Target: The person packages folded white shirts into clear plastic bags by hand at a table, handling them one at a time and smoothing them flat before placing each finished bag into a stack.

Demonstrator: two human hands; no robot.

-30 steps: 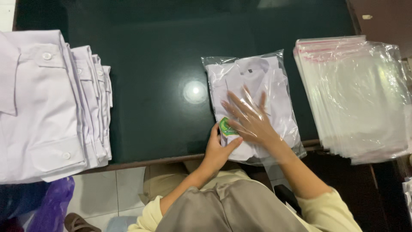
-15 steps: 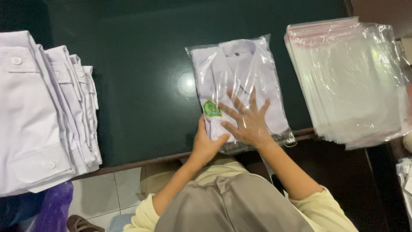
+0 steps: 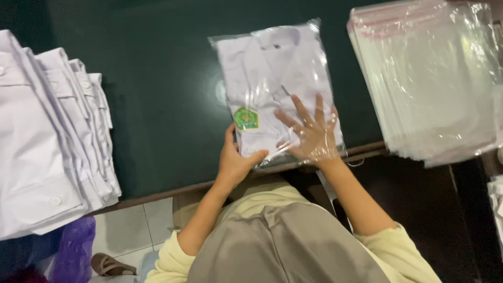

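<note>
Shirts, white and folded, sit stacked at 9 o'clock on the dark green counter, overhanging its near edge. Your left hand grips the bagged shirt at its near-left corner, thumb on top, fingers underneath and out of view. Green badge on the shirt sits just above that thumb. Bagged shirt lies at 12 o'clock, near end at the counter edge. Your right hand is inside the clear bag, fingers spread flat on the shirt. Empty clear bags are piled at 2 o'clock, well apart from both hands.
</note>
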